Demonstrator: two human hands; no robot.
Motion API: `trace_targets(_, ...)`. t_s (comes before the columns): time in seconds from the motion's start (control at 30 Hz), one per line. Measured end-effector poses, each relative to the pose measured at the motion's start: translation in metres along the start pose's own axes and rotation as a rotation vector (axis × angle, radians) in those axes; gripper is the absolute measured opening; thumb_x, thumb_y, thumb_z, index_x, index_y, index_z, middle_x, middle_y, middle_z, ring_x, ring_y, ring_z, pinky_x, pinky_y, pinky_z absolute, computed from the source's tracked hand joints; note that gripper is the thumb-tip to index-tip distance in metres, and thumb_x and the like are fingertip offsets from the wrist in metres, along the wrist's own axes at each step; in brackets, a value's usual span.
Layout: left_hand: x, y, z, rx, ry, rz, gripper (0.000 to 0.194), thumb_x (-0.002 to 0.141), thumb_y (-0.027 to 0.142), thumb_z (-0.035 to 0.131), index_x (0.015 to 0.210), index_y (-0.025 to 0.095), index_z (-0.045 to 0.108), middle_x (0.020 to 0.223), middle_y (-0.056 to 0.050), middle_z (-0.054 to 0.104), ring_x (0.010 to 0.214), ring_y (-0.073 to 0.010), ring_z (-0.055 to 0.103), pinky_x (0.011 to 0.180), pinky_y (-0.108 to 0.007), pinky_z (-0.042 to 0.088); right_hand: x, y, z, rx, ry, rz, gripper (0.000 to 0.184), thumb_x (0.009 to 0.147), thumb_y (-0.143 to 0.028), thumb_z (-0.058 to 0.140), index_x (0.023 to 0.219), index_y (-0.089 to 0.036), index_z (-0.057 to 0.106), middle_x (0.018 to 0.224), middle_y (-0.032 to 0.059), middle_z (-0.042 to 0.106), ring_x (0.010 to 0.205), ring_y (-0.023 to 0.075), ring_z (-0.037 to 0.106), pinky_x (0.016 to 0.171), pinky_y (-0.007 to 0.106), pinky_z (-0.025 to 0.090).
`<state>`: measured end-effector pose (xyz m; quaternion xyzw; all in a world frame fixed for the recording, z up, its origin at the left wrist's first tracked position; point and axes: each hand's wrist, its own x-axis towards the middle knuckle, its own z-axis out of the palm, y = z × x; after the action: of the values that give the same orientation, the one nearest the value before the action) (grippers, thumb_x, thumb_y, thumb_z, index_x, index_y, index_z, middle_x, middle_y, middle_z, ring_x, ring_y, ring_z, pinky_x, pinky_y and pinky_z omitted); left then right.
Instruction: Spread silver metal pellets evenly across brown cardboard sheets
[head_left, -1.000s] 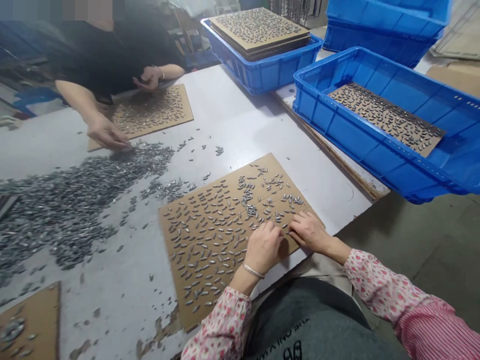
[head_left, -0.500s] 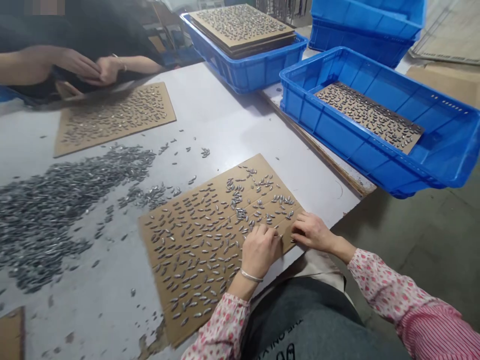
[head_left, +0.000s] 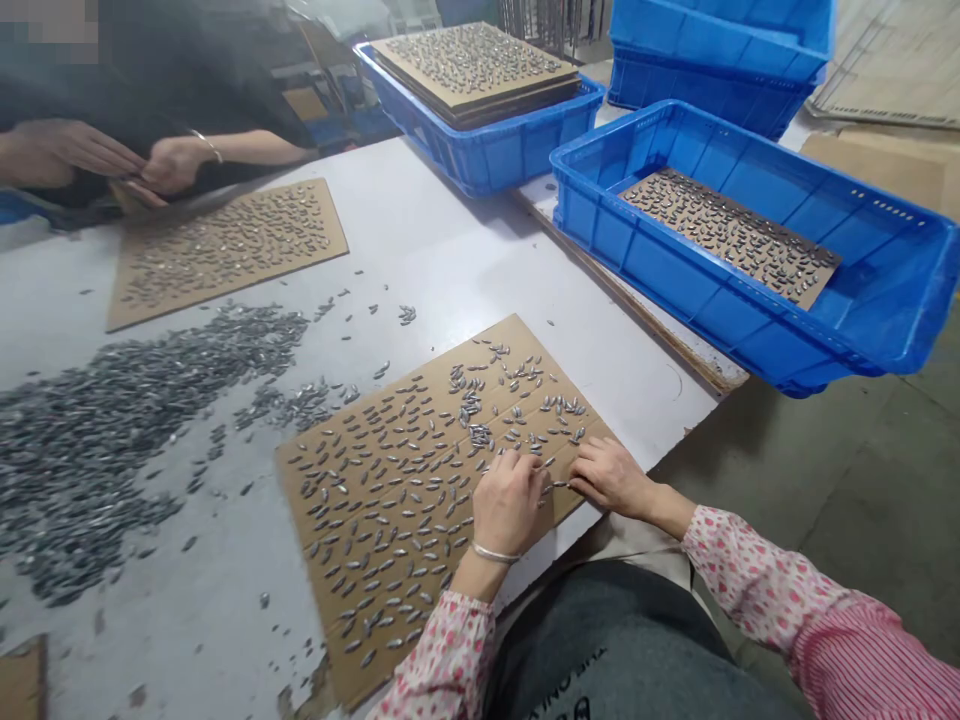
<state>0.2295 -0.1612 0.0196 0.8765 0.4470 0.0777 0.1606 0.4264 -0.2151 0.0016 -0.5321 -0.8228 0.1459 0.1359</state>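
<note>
A cardboard sheet [head_left: 480,540] lies in front of me, covered with small grey spindle-shaped metal pieces [head_left: 390,462], spread singly on its left and bunched toward its far right. My left hand [head_left: 510,500] rests over the sheet's near right part, fingers curled down and pressed together; the tips are hidden behind the knuckles. At the right edge of the sheet, my right hand [head_left: 611,477] has its fingers closed and pointing left. A metal piece [head_left: 557,484] shows close to its fingertips. Whatever either hand holds is too hidden to make out.
Left on the white table [head_left: 420,240] spreads a large heap of metal pieces [head_left: 127,430]. Across, a co-worker's hands [head_left: 150,165] meet above another covered cardboard sheet [head_left: 232,240]. Blue crates [head_left: 487,160] hold more sheets; one crate [head_left: 735,290] juts past the table's right edge.
The view has swung left and slightly up. Both my hands stay near the sheet's right edge, with the right fingers shifting slightly. The co-worker's hand has left the heap and joined the other.
</note>
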Motion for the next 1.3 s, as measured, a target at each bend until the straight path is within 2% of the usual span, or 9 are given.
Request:
trace_targets(0.17, 0.015, 0.007, -0.009, 0.094, -0.032, -0.015, 0.021, 0.092, 0.031, 0.046, 0.087, 0.022, 0.064, 0.088, -0.005, 0.061, 0.087, -0.019, 0.054, 0.072, -0.029, 0.039, 0.007, 0.01, -0.008, 0.046, 0.092, 0.103, 0.02, 0.092, -0.031, 0.052, 0.08, -0.018, 0.061, 0.082, 0.0058, 0.057, 0.082, 0.0189, 0.047, 0.071, 0.031, 0.033)
trace_targets(0.27, 0.021, 0.013, -0.007, 0.134, -0.074, 0.003, 0.021, 0.092, 0.029, 0.046, 0.084, 0.021, 0.064, 0.088, -0.005, 0.061, 0.087, -0.0196, 0.054, 0.072, -0.03, 0.039, 0.008, 0.022, -0.012, 0.07, 0.191, 0.233, 0.015, 0.091, -0.028, 0.054, 0.083, -0.019, 0.062, 0.084, 0.0056, 0.058, 0.084, 0.0188, 0.048, 0.074, 0.031, 0.036)
trace_targets(0.33, 0.022, 0.016, -0.004, 0.135, -0.087, 0.02, 0.021, 0.091, 0.028, 0.045, 0.084, 0.021, 0.064, 0.089, -0.005, 0.061, 0.087, -0.0196, 0.054, 0.072, -0.03, 0.039, 0.01, 0.028, -0.011, 0.054, 0.189, 0.262, 0.012, 0.09, -0.029, 0.056, 0.087, -0.019, 0.063, 0.086, 0.0055, 0.059, 0.085, 0.0193, 0.048, 0.075, 0.032, 0.036)
trace_targets(0.53, 0.018, 0.012, 0.007, 0.051, -0.08, 0.086, 0.023, 0.092, 0.029, 0.043, 0.086, 0.024, 0.065, 0.089, -0.005, 0.06, 0.087, -0.018, 0.054, 0.074, -0.029, 0.04, 0.018, 0.021, -0.007, -0.044, 0.134, 0.166, 0.016, 0.093, -0.027, 0.05, 0.09, -0.019, 0.063, 0.09, 0.0078, 0.058, 0.089, 0.0209, 0.046, 0.074, 0.033, 0.035)
trace_targets(0.7, 0.012, -0.006, 0.005, 0.006, -0.024, -0.005, 0.023, 0.093, 0.031, 0.042, 0.094, 0.025, 0.064, 0.092, -0.004, 0.061, 0.089, -0.0173, 0.055, 0.074, -0.027, 0.041, 0.011, 0.016, -0.01, 0.004, 0.106, 0.044, 0.016, 0.092, -0.026, 0.049, 0.084, -0.019, 0.061, 0.085, 0.0066, 0.058, 0.084, 0.0193, 0.047, 0.072, 0.031, 0.035)
trace_targets(0.87, 0.018, -0.013, -0.009, 0.023, 0.01, -0.044, 0.02, 0.091, 0.029, 0.046, 0.092, 0.024, 0.065, 0.091, -0.004, 0.062, 0.086, -0.0175, 0.056, 0.071, -0.028, 0.041, 0.007, 0.022, -0.008, 0.112, 0.164, 0.125, 0.01, 0.091, -0.024, 0.053, 0.088, -0.019, 0.062, 0.086, 0.0055, 0.059, 0.084, 0.0188, 0.049, 0.076, 0.031, 0.038)
trace_targets(0.93, 0.021, -0.01, -0.012, 0.044, 0.016, -0.034, 0.019, 0.09, 0.028, 0.047, 0.093, 0.024, 0.065, 0.09, -0.004, 0.062, 0.087, -0.0178, 0.056, 0.072, -0.028, 0.042, 0.008, 0.024, -0.007, 0.082, 0.137, 0.147, 0.011, 0.09, -0.028, 0.054, 0.089, -0.019, 0.062, 0.087, 0.0059, 0.059, 0.085, 0.0194, 0.049, 0.076, 0.032, 0.037)
trace_targets(1.1, 0.025, -0.007, -0.006, 0.13, 0.003, 0.029, 0.018, 0.091, 0.027, 0.047, 0.089, 0.023, 0.064, 0.086, -0.005, 0.06, 0.086, -0.0188, 0.054, 0.073, -0.029, 0.04, 0.009, 0.019, -0.01, -0.013, 0.057, 0.107, 0.017, 0.092, -0.031, 0.052, 0.086, -0.019, 0.062, 0.087, 0.0068, 0.057, 0.086, 0.0201, 0.047, 0.073, 0.032, 0.035)
trace_targets(1.3, 0.024, -0.009, 0.0, 0.24, 0.005, 0.125, 0.022, 0.092, 0.018, 0.04, 0.088, 0.02, 0.061, 0.086, -0.006, 0.058, 0.085, -0.02, 0.052, 0.073, -0.031, 0.038, -0.003, 0.01, -0.012, -0.01, -0.01, 0.027, 0.019, 0.092, -0.03, 0.051, 0.083, -0.018, 0.062, 0.084, 0.0066, 0.058, 0.08, 0.0185, 0.046, 0.069, 0.031, 0.033)
